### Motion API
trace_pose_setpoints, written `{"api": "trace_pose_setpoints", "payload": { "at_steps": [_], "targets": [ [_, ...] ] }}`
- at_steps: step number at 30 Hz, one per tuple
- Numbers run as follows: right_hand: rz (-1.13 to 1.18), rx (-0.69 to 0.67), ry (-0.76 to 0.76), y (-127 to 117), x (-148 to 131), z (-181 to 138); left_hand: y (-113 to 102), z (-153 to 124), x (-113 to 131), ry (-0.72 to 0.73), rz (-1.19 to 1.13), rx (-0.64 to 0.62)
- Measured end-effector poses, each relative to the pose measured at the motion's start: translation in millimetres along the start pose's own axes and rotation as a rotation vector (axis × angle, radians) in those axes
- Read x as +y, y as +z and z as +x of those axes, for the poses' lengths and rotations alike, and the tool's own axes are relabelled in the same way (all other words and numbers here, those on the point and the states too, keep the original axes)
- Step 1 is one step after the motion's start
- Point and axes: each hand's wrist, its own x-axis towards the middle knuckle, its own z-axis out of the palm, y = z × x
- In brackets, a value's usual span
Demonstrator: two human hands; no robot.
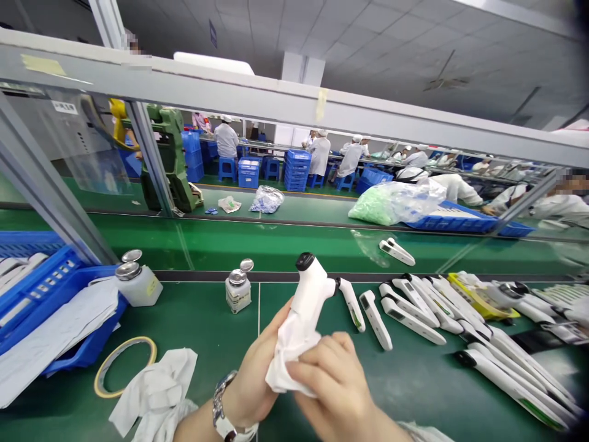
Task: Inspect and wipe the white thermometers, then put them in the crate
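My left hand [257, 374], with a watch [223, 408] on its wrist, is wrapped round a white handheld thermometer [310, 291] with a black tip, held upright at an angle above the bench. Against the thermometer's lower part, my right hand [335, 380] pinches a white cloth [288, 359]. The cloth covers that lower part, so its surface is hidden. Beyond my right hand, more white thermometers [376, 319] lie on the green bench. Several others [418, 301] rest in a loose heap at the right.
A tape roll [97, 377] and crumpled cloth [161, 387] lie left. Two pump bottles [238, 294] [140, 285] stand behind. Papers [59, 334] cover a blue crate [83, 353]. A yellow tray [499, 310] sits right. Beyond the green belt [230, 245], co-workers [319, 153] work.
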Motion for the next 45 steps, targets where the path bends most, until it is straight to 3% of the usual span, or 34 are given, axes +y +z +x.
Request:
{"api": "trace_pose_setpoints", "payload": {
  "at_steps": [7,11,16,20,25,27,31,34,38,42,45],
  "targets": [
    [-0.272,0.322,0.214,-34,48,19,5,-10,4,-0.064,0.040,-0.004],
    [-0.208,0.419,0.230,-44,44,17,6,-16,10,-0.019,0.041,-0.002],
    [0.056,0.331,0.234,-37,27,17,8,-15,13,-0.031,-0.010,-0.019],
    [-0.041,0.256,0.136,-29,25,21,9,-13,14,-0.043,-0.012,-0.057],
    [0.024,-0.072,0.019,-18,16,21,10,-13,14,-0.041,-0.056,0.001],
    [0.047,-0.137,-0.038,-16,14,21,9,-13,13,-0.040,-0.063,0.032],
    [-0.062,-0.049,-0.013,-17,14,24,9,-11,13,-0.033,-0.055,0.073],
    [0.031,-0.168,-0.071,-19,13,25,10,-10,13,-0.017,-0.067,0.130],
    [-0.044,-0.030,-0.008,-17,15,25,11,-10,14,-0.040,-0.050,0.124],
    [0.083,-0.114,-0.082,-13,16,22,11,-7,11,0.004,-0.085,0.120],
    [0.041,-0.056,0.015,-9,19,18,10,-2,7,-0.036,-0.076,0.140]
  ]
}}
